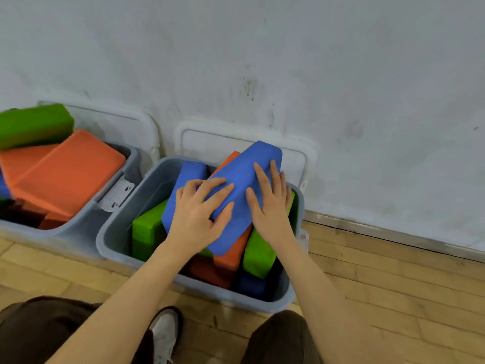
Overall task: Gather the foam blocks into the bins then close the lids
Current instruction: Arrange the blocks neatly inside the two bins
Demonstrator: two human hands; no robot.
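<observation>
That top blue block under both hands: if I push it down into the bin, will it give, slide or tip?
The blue block lies tilted across an orange block, so it will probably rock or slide before settling. Its matte surface under the left hand and right hand suggests decent grip. Being foam, it is likely light and slightly compressible.

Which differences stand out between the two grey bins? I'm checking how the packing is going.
The left bin holds big orange blocks lying fairly flat, with a green block on top; the right bin holds blue, green and orange blocks jammed at angles. Both hands, left hand and right hand, press a tilted blue block in the right bin; nothing touches the left bin. Both are overfilled, lids open against the wall.
</observation>
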